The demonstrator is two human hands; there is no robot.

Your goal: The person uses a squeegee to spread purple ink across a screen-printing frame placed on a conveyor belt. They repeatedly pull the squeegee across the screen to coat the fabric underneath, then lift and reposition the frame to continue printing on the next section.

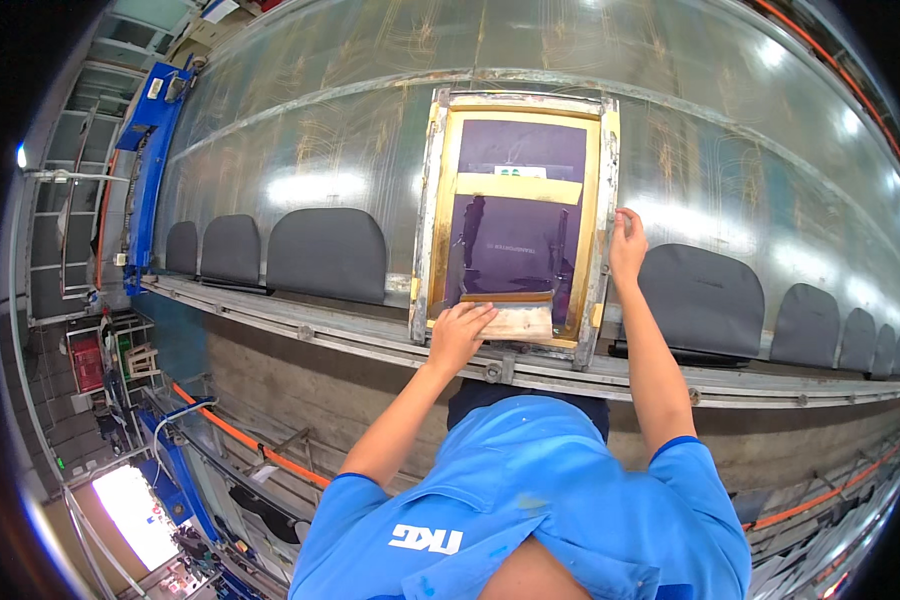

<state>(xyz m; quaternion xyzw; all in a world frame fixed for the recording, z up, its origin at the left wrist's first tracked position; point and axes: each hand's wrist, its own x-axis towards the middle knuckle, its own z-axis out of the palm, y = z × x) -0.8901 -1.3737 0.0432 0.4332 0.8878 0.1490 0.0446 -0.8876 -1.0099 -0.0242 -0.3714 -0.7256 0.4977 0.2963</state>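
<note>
A screen-printing frame (424, 200) with yellow-taped borders and a purple mesh (515, 230) lies on the long metal table, a pale strip of tape (518, 186) across its upper part. Along the bottom of the mesh is a squeegee (520, 322) with a pale wooden handle and a brown blade. My left hand (460, 330) has its fingers closed on the squeegee's left end. My right hand (627, 242) is at the frame's right side, fingers curled onto the outer edge. What lies beneath the frame is mostly hidden.
Dark grey curved panels (325, 255) line the table (320, 130) on both sides of the frame. A metal rail (270, 310) runs along the near edge. A blue machine unit (155, 120) stands at the left end. Racks and orange bars (255, 450) are behind me.
</note>
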